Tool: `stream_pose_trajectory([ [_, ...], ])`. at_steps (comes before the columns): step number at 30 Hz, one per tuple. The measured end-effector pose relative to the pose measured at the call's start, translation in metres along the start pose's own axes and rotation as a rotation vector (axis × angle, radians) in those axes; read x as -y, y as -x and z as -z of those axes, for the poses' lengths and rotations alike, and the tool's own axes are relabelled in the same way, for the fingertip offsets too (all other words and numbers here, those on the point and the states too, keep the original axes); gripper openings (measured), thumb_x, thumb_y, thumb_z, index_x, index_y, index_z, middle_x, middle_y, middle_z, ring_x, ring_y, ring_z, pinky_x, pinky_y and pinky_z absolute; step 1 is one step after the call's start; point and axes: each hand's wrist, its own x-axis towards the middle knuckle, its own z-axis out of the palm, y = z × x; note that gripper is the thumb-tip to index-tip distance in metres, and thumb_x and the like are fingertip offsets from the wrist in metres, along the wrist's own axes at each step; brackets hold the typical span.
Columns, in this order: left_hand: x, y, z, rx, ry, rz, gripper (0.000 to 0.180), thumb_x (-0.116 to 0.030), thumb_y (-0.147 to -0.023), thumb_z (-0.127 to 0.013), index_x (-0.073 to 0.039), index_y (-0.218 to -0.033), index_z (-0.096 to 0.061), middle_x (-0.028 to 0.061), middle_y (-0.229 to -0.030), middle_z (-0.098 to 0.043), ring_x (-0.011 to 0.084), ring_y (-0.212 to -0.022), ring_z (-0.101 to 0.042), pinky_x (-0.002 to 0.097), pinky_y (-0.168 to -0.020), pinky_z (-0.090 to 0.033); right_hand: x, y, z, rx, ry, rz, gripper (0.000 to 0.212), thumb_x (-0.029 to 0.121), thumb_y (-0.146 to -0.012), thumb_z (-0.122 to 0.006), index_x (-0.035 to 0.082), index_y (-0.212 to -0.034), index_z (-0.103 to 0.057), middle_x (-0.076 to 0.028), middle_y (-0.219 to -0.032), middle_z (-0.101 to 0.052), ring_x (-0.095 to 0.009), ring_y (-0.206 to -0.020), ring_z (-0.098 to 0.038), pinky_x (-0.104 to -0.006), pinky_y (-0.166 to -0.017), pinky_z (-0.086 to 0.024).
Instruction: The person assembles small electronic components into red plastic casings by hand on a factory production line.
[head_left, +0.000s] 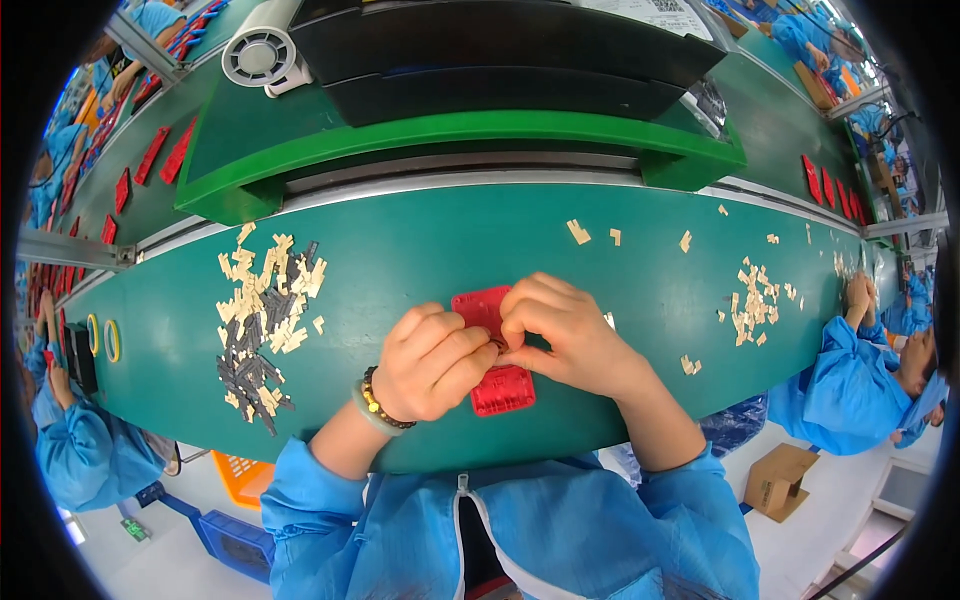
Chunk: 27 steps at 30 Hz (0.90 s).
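While the left hand (432, 362) and right hand (562, 335) pinch some small dark part (497, 344), mostly hidden, mid-way along the red plastic casing (503, 391), I'd go light-fingered.

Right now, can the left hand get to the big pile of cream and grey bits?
Probably yes: only bare green tabletop shows between the left hand and the pile, though its fingers are busy at the red plastic part.

Red moulded plastic casing (503, 392): two sections show, one beyond the other, recessed near section facing up, middle hidden, over green tabletop (400, 240)
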Motion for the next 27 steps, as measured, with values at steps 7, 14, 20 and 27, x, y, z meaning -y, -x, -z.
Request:
stream_pose_trajectory([
  [7,0.001,-0.006,0.001,0.138,-0.056,0.332,0.026,-0.006,-0.069,-0.074,-0.006,-0.091,-0.061,0.0057,-0.086,-0.063,0.0242,-0.08,-0.056,0.0363,-0.07,-0.046,-0.008,0.011,0.024,-0.017,0.386,-0.07,0.021,0.007,-0.067,-0.074,0.01,-0.08,-0.058,-0.004,-0.092,-0.059,-0.025,-0.092,-0.057,-0.0386,-0.082,-0.042],
  [14,-0.001,-0.006,-0.004,0.23,0.084,0.461,0.035,0.005,-0.075,-0.061,-0.002,-0.108,-0.052,0.0114,-0.093,-0.062,0.0301,-0.086,-0.057,0.0406,-0.075,-0.045,-0.001,-0.006,-0.015,-0.266,0.558,-0.023,0.022,0.013,-0.067,-0.074,0.011,-0.086,-0.063,-0.003,-0.104,-0.059,-0.026,-0.116,-0.051,-0.0486,-0.102,-0.033],
  [20,-0.003,-0.005,0.002,-0.051,0.241,0.887,0.038,0.004,-0.071,-0.062,-0.001,-0.109,-0.053,0.0151,-0.107,-0.061,0.0321,-0.096,-0.058,0.0427,-0.081,-0.049,-0.003,-0.016,-0.02,-0.423,0.603,0.145,0.013,0.011,-0.076,-0.072,0.008,-0.082,-0.06,-0.003,-0.09,-0.061,-0.017,-0.088,-0.059,-0.034,-0.076,-0.046],
  [27,-0.039,0.024,-0.014,0.387,-0.085,0.34,0.042,-0.02,-0.077,-0.072,0.005,-0.108,-0.06,0.02,-0.12,-0.055,0.035,-0.112,-0.054,0.0427,-0.093,-0.049,-0.038,-0.003,-0.026,-0.173,-0.372,-0.649,0.011,0.01,-0.091,-0.065,0.0,-0.088,-0.061,0.001,-0.064,-0.059,-0.003,-0.052,-0.049,-0.0183,-0.045,-0.037],
])
